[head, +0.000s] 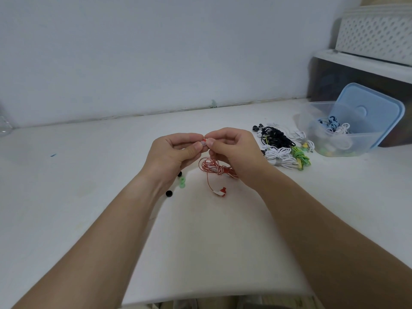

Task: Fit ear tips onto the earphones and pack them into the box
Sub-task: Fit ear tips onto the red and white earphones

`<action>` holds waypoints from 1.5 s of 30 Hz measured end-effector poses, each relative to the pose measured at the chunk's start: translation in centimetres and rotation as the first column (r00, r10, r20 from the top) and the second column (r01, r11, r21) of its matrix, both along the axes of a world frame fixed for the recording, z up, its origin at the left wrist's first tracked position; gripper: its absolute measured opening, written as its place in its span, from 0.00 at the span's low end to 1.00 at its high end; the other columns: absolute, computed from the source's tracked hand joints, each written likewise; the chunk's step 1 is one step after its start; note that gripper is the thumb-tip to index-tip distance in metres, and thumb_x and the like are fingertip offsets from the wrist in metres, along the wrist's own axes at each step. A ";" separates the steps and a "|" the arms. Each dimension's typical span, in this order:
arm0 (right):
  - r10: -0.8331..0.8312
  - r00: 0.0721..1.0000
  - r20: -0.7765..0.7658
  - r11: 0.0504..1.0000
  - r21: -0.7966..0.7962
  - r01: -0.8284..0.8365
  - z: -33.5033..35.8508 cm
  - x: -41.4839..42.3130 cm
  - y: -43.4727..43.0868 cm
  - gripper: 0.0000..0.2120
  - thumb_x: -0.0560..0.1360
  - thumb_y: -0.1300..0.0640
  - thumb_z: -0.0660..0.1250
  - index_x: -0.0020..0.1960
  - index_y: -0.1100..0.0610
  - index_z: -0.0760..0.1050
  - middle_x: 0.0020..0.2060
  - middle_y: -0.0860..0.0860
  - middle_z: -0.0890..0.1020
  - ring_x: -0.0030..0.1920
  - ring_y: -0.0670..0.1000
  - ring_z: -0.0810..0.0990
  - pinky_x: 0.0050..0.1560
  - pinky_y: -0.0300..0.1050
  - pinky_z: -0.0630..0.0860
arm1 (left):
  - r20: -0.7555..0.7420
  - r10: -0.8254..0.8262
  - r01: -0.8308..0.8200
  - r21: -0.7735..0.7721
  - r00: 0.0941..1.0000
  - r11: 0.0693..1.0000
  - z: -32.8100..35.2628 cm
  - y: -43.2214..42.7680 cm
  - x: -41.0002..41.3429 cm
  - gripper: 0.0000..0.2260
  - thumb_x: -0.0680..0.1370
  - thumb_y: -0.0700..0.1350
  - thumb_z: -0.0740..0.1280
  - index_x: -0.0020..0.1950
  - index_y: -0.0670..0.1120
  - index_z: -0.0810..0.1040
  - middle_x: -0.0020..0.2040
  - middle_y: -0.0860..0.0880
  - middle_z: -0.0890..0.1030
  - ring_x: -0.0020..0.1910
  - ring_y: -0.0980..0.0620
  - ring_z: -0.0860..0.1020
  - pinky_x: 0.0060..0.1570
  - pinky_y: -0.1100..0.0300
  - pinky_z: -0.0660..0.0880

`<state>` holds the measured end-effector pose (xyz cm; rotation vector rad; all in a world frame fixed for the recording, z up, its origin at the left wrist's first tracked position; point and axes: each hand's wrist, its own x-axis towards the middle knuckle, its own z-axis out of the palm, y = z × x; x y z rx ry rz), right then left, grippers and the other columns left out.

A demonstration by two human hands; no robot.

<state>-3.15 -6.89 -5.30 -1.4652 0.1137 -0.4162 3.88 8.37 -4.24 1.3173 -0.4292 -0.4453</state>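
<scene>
white table and a pale wall fill the view, and both hands are close together, thumbs almost touching. the left hand has its fingers curled and pinches a small pale ear tip at its thumb. the right hand is curled too and pinches the red earbud right against that tip. the red and white cord bunches under the right hand, and the other earbud lies below it. green ear tips and black ear tips sit by the left wrist. right of the right hand is a pile of earphones, then the clear box with its blue lid leaning on it
</scene>
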 end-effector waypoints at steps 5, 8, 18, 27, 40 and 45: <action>0.093 0.996 -0.005 0.991 0.092 -0.092 0.2 -0.1 -0.4 0.05 0.77 0.68 0.68 0.49 0.61 0.81 0.39 0.57 0.84 0.36 0.50 0.79 0.43 0.42 0.79 | -0.017 -0.030 0.029 -0.023 0.999 0.999 0.1 0.1 0.0 0.07 0.74 0.33 0.71 0.51 0.41 0.83 0.45 0.44 0.87 0.50 0.49 0.86 0.45 0.66 0.80; 0.129 0.992 -0.010 0.983 0.130 -0.126 0.4 -0.2 -0.5 0.05 0.78 0.67 0.68 0.49 0.61 0.80 0.38 0.54 0.85 0.37 0.49 0.80 0.45 0.41 0.80 | -0.020 -0.041 0.041 -0.045 0.999 0.998 0.1 0.1 0.1 0.08 0.74 0.33 0.71 0.50 0.41 0.83 0.44 0.45 0.87 0.48 0.50 0.86 0.44 0.67 0.80; 0.167 0.986 -0.004 0.973 0.163 -0.164 0.7 -0.4 -0.6 0.07 0.77 0.68 0.68 0.51 0.60 0.81 0.39 0.54 0.83 0.37 0.51 0.79 0.49 0.46 0.79 | 0.154 0.017 -0.033 0.105 0.988 0.994 0.2 0.4 0.2 0.06 0.72 0.41 0.76 0.48 0.46 0.84 0.40 0.51 0.84 0.42 0.54 0.83 0.38 0.64 0.77; -0.006 0.998 -0.059 0.975 -0.223 -0.008 0.3 0.0 -0.2 0.06 0.80 0.64 0.67 0.53 0.59 0.82 0.44 0.52 0.81 0.40 0.49 0.80 0.50 0.48 0.82 | 0.585 -0.118 -0.285 0.550 0.802 0.785 1.3 5.0 2.9 0.05 0.75 0.44 0.75 0.41 0.53 0.85 0.41 0.55 0.85 0.31 0.59 0.76 0.34 0.67 0.72; -0.121 0.990 -0.076 0.814 -0.578 0.055 -0.8 0.3 0.3 0.10 0.74 0.61 0.71 0.47 0.45 0.81 0.43 0.43 0.83 0.32 0.39 0.75 0.37 0.30 0.73 | 0.371 -0.459 -0.158 0.885 0.808 0.437 2.1 7.4 2.9 0.08 0.73 0.43 0.75 0.38 0.56 0.85 0.39 0.57 0.85 0.41 0.53 0.82 0.42 0.63 0.76; -0.123 0.987 -0.107 0.753 -0.657 0.023 -1.0 0.6 0.4 0.12 0.74 0.61 0.70 0.43 0.42 0.80 0.43 0.42 0.83 0.35 0.39 0.77 0.37 0.29 0.72 | 0.347 -0.483 -0.149 0.904 0.804 0.402 2.2 6.9 2.1 0.03 0.73 0.44 0.75 0.41 0.52 0.85 0.38 0.54 0.86 0.37 0.59 0.82 0.38 0.66 0.74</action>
